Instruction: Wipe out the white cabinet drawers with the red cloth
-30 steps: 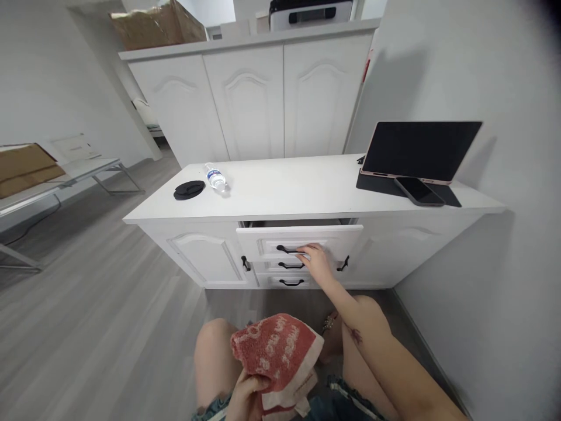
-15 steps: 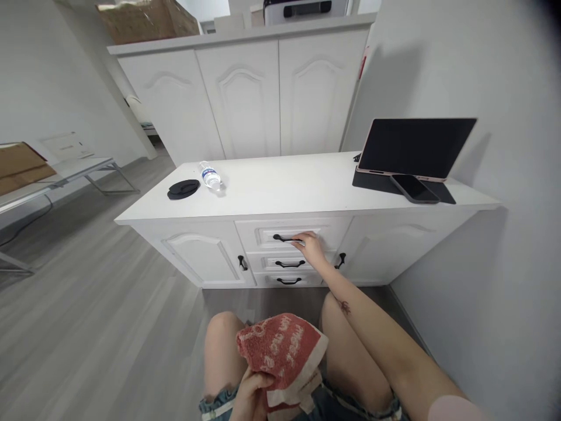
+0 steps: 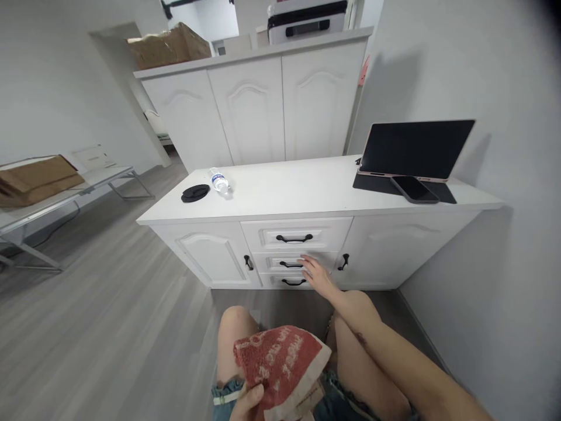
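My left hand [image 3: 248, 403] grips a red towel [image 3: 283, 365] with pale lettering and a cream border, held low over my lap. In front of me, my right hand [image 3: 316, 275] reaches to the middle drawer [image 3: 269, 262] of a white cabinet, its fingers apart at the right end of the black middle handle [image 3: 289, 265]. Whether the fingertips touch the handle is hard to tell. The top drawer handle [image 3: 294, 238] and the bottom drawer handle [image 3: 293, 283] are free of my hands. All three drawers are closed.
On the cabinet top [image 3: 284, 190] lie a clear plastic bottle [image 3: 220, 182] and a flat black object [image 3: 195, 193]. A tablet [image 3: 416, 149] stands at the right, with a phone [image 3: 414, 189] before it. Cardboard boxes [image 3: 41, 178] sit on a table at the left.
My right hand has left the top drawer handle and moved down to the middle one, its fingers spreading. My left hand still holds the towel. The camera view has shifted slightly.
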Tool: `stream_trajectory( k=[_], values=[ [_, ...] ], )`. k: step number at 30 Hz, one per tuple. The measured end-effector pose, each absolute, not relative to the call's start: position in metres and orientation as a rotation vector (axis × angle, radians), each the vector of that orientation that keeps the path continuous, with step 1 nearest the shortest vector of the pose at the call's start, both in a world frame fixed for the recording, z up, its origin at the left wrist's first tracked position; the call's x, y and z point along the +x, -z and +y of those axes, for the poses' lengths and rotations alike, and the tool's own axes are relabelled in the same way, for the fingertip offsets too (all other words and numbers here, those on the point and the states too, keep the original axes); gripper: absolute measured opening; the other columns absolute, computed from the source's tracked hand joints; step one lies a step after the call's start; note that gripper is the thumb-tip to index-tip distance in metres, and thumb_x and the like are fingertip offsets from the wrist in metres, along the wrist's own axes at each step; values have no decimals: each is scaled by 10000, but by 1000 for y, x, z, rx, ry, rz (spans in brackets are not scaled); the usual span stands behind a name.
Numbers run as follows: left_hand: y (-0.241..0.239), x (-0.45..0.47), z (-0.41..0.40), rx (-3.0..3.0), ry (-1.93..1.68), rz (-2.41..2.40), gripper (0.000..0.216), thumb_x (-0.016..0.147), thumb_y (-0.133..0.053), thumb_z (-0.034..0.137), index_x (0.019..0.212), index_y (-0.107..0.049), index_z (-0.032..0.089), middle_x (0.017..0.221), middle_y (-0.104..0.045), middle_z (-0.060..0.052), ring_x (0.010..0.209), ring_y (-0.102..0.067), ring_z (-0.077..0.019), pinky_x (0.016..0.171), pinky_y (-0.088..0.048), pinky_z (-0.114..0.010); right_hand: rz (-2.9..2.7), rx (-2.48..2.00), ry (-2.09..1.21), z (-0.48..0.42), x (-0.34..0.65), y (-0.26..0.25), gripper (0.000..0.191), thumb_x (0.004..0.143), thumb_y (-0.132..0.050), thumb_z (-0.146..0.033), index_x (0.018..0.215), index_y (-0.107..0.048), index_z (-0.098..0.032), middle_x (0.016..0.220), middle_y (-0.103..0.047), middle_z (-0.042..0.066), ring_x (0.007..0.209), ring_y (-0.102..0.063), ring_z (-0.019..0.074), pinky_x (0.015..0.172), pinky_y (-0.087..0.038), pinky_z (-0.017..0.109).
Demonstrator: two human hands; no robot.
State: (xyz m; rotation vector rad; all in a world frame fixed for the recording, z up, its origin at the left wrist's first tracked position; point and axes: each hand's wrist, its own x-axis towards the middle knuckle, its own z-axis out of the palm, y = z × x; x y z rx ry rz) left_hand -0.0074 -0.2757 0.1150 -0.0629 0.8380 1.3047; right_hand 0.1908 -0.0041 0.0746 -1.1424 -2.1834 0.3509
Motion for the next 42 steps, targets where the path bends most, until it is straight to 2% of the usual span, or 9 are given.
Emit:
stream_trajectory(
  k=[6, 10, 12, 15, 21, 25, 32, 38, 42],
  values=[
    [-132, -31, -232, 90, -1259, 895, 441, 530, -808, 143, 949, -717, 245, 871, -749, -67, 1004, -657, -317, 919, -506, -421, -2405, -1246, -684, 4, 217, -62, 333, 827, -496, -137, 1132, -623, -178, 1160, -636, 104, 987, -632, 211, 910, -472, 356],
    [-158, -58, -164, 274, -1336, 888, 288, 612, -717, 23, 862, -713, 167, 846, -749, -94, 938, -683, -294, 891, -527, -384, -2484, -1410, -767, 21, 219, -59, 358, 787, -524, -120, 1121, -637, -183, 1122, -667, 110, 943, -651, 234, 874, -477, 366],
    [-165, -70, -129, 206, -1335, 889, 202, 665, -652, 35, 827, -705, 143, 797, -751, -89, 816, -709, -259, 843, -550, -369, -2492, -1428, -772, 28, 216, -56, 381, 757, -557, -120, 1124, -639, -184, 1147, -659, 116, 998, -636, 256, 875, -475, 372],
    [-164, -81, -92, 171, -1446, 863, 231, 719, -571, 54, 901, -683, 139, 853, -753, -81, 763, -712, -219, 807, -562, -358, -2485, -1445, -781, 37, 207, -48, 448, 753, -574, -135, 1197, -597, -184, 1251, -601, 121, 1071, -606, 254, 909, -457, 355],
    [-149, -89, -84, 142, -1615, 850, 330, 748, -573, 140, 1072, -633, 141, 971, -738, -106, 904, -691, -282, 853, -531, -497, -2433, -1528, -806, 60, 189, -31, 491, 809, -518, -148, 1301, -510, -150, 1348, -523, 151, 1127, -580, 239, 965, -421, 347],
    [-144, -90, -86, 84, -1700, 826, 353, 752, -573, 159, 1100, -624, 143, 1002, -730, -122, 959, -673, -301, 883, -501, -542, -2445, -1582, -843, 71, 183, -18, 500, 821, -495, -134, 1319, -484, -93, 1355, -512, 175, 1231, -499, 243, 1022, -368, 338],
    [-136, -94, -74, -77, -1863, 963, 337, 728, -569, 175, 1056, -645, 188, 920, -746, -55, 875, -691, -275, 918, -452, -594, -2508, -1670, -929, 69, 168, -3, 595, 745, -588, -117, 1330, -481, -139, 1415, -447, 147, 1268, -453, 247, 1008, -361, 302],
    [-141, -91, -78, 79, -1809, 778, 408, 763, -546, 318, 1101, -652, 115, 1031, -720, -146, 1059, -619, -361, 930, -448, -586, -2448, -1852, -864, 55, 149, 1, 616, 790, -567, -153, 1379, -391, -105, 1471, -321, 189, 1215, -491, 273, 939, -400, 305],
    [-136, -91, -76, 118, -1821, 750, 436, 786, -548, 338, 1136, -642, 97, 1043, -716, -151, 1068, -616, -356, 934, -457, -564, -2406, -1899, -782, 40, 141, -3, 578, 828, -547, -199, 1370, -385, -82, 1463, -320, 200, 1230, -470, 265, 939, -393, 289]
  ],
)
